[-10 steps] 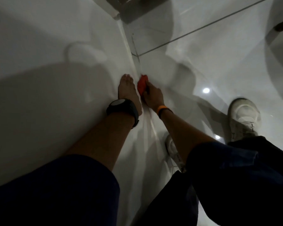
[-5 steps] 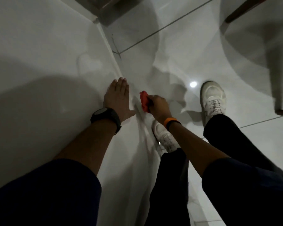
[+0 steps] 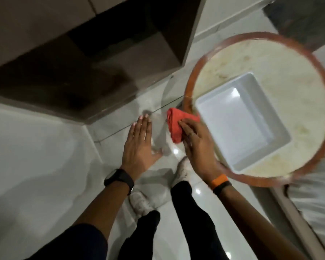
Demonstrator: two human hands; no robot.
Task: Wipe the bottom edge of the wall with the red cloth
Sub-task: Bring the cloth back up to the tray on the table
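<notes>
The red cloth (image 3: 175, 126) is bunched in my right hand (image 3: 196, 147), held in the air above the floor, just left of the round table. My left hand (image 3: 138, 145) is flat with fingers apart and holds nothing; it hovers off the white wall (image 3: 36, 156), which fills the left side. The wall's bottom edge (image 3: 94, 139) runs down beside my left hand. Both hands are away from that edge.
A round table (image 3: 251, 59) with a reddish rim stands at the right, holding a white square tray (image 3: 210, 106). A dark cabinet (image 3: 83, 62) sits at the top left. My white shoes (image 3: 141, 203) stand on the glossy tiled floor (image 3: 186, 231).
The view has risen and swung right, bringing the table and cabinet in. My left hand came off the wall. My right hand lifted the red cloth away from the wall's bottom edge.
</notes>
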